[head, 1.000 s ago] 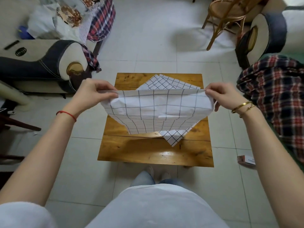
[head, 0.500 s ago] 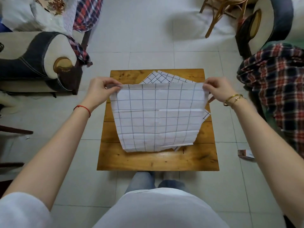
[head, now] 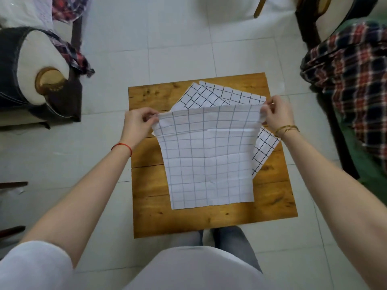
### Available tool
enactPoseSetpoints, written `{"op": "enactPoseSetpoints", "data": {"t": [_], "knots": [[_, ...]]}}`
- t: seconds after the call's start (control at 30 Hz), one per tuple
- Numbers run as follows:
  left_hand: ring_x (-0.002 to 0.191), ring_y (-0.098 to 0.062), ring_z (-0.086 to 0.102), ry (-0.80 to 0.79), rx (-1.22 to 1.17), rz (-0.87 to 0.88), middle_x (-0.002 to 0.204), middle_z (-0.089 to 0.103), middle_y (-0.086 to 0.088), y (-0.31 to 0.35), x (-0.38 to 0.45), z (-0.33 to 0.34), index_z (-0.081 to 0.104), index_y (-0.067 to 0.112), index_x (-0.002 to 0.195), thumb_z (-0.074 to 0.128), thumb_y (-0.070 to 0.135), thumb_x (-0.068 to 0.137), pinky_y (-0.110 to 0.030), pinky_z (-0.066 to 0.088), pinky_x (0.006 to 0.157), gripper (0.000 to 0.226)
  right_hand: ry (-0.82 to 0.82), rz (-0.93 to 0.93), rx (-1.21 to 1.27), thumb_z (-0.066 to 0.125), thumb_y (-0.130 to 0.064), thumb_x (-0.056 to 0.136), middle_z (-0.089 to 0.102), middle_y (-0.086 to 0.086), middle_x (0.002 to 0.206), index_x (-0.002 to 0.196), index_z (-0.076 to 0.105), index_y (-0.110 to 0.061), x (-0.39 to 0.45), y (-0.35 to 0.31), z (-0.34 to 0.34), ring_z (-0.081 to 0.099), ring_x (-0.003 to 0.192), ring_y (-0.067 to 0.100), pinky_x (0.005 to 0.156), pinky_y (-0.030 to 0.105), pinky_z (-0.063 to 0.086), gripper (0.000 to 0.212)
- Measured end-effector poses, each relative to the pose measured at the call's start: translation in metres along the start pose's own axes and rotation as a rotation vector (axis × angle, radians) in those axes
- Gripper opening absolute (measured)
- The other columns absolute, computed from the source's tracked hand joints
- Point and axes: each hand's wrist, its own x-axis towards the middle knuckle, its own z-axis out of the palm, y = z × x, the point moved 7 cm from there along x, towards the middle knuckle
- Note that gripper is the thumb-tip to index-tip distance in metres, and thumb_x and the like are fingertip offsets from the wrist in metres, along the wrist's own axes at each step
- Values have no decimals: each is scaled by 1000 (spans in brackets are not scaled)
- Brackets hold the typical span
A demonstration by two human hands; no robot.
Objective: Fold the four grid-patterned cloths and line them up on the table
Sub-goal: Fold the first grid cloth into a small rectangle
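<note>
A white cloth with a dark grid [head: 209, 160] hangs spread out over the small wooden table [head: 150, 193], its lower edge near the table's front. My left hand [head: 138, 120] pinches its upper left corner and my right hand [head: 274, 111] pinches its upper right corner. Beneath and behind it lie more grid cloths [head: 211, 97], unfolded and overlapping at angles on the table's far half; one corner [head: 263, 149] sticks out at the right. How many lie there is hidden.
A padded armchair [head: 31, 65] with plaid fabric stands at the left. At the right a seat carries a red and dark plaid cloth [head: 351, 76]. A wooden chair leg [head: 258, 7] shows at the top. White tiled floor surrounds the table; my legs are at its front edge.
The cloth between my hands went from bunched and sagging to hanging flat and full length. Both hands keep hold of its top corners, lower over the table.
</note>
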Motion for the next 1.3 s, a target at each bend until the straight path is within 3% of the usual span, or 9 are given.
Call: {"op": "enactPoseSetpoints", "data": {"t": [0.1, 0.23, 0.37, 0.47, 0.57, 0.73, 1.0, 1.17, 1.3], "knots": [[84, -4, 60, -32, 24, -4, 90, 71, 5, -14, 6, 9, 75, 17, 98, 68, 17, 88, -9, 43, 73, 13, 24, 16, -20, 52, -14, 89, 67, 9, 96, 95, 59, -13, 5, 4, 11, 64, 84, 27, 78, 45, 56, 10], [88, -10, 62, -67, 31, -1, 92, 72, 4, -26, 4, 20, 76, 17, 99, 67, 18, 89, -13, 47, 78, 13, 3, 38, 15, 50, -13, 92, 65, 8, 92, 90, 55, -17, 6, 19, 30, 66, 80, 29, 66, 47, 59, 7], [87, -9, 63, -42, 28, 1, 90, 72, 6, -33, 0, 21, 76, 19, 96, 67, 17, 89, -18, 51, 79, 11, 38, 41, 45, 47, -12, 91, 62, 0, 84, 85, 54, -23, 4, 28, 34, 65, 81, 26, 69, 48, 58, 14], [86, -7, 64, 4, 28, 2, 90, 72, 6, -32, -4, 20, 76, 18, 95, 67, 16, 89, -17, 51, 81, 11, 24, 41, 66, 47, -13, 91, 61, -7, 80, 83, 54, -25, 4, 32, 37, 66, 76, 21, 66, 48, 59, 16], [86, -7, 64, -22, 12, -18, 89, 72, 6, -35, -12, 26, 76, 17, 95, 70, 17, 87, -16, 50, 80, 10, -10, 30, 58, 47, -10, 93, 61, -2, 83, 86, 55, -21, 1, 40, 42, 65, 75, 19, 67, 46, 59, 15], [84, -6, 65, -130, 19, -109, 87, 72, 3, -52, -43, 48, 76, 16, 91, 72, 12, 85, -23, 53, 84, 9, -112, 33, 16, 49, -6, 94, 66, 6, 93, 88, 54, -26, -22, 64, 51, 65, 87, 24, 70, 43, 60, 21], [95, -10, 63, -281, 65, -241, 94, 72, 7, -96, -111, 91, 76, 22, 89, 71, 17, 86, -28, 52, 90, 8, -300, -24, -166, 47, -7, 92, 66, 9, 75, 93, 58, -19, -77, 110, 80, 64, 72, 28, 69, 44, 57, 16], [95, -10, 63, -350, 109, -290, 97, 72, 6, -124, -137, 118, 74, 30, 86, 70, 17, 87, -30, 53, 89, 14, -388, -72, -355, 49, -12, 93, 68, 8, 83, 103, 59, -17, -105, 130, 103, 61, 69, 26, 61, 36, 54, 15], [94, -11, 63, -397, 169, -287, 108, 71, 3, -136, -150, 140, 73, 28, 94, 63, 15, 92, -24, 52, 83, 16, -474, -52, -345, 48, -4, 83, 69, 3, 96, 103, 60, -19, -120, 146, 126, 63, 81, 23, 70, 39, 56, 27]]}}
